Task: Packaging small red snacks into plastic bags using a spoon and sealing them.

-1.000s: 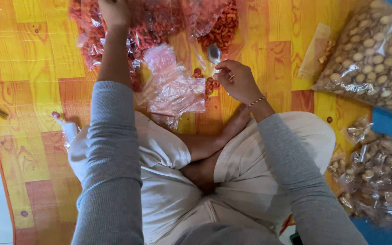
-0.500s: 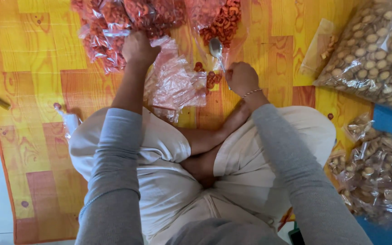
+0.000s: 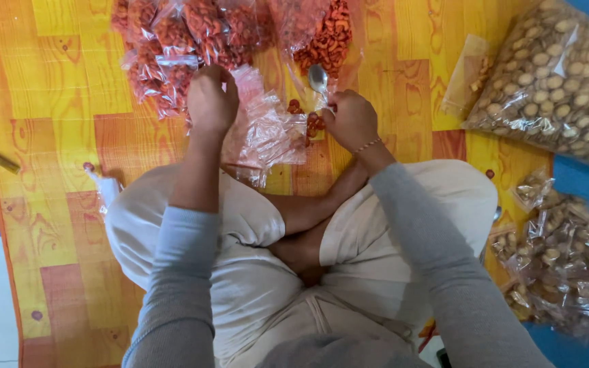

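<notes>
My left hand (image 3: 211, 101) rests closed on a stack of empty clear plastic bags (image 3: 267, 129) lying on the orange mat in front of my crossed legs. My right hand (image 3: 352, 119) grips a metal spoon (image 3: 318, 80) by its handle, bowl pointing away, beside a few loose red-orange snacks (image 3: 311, 123). Small filled packets of red-orange snacks (image 3: 172, 48) are piled just beyond my left hand. An open clear bag of the same snacks (image 3: 325, 34) lies beyond the spoon.
A large clear bag of round beige biscuits (image 3: 557, 82) lies at the far right, with smaller biscuit packets (image 3: 567, 259) below it by my right knee. A thin empty packet (image 3: 468, 75) lies between. The wood-patterned orange mat (image 3: 56, 136) ends at the left.
My left hand has pulled back from the far pile of red packets to the stack of empty bags near my knees. The right hand with the spoon has stayed almost in place.
</notes>
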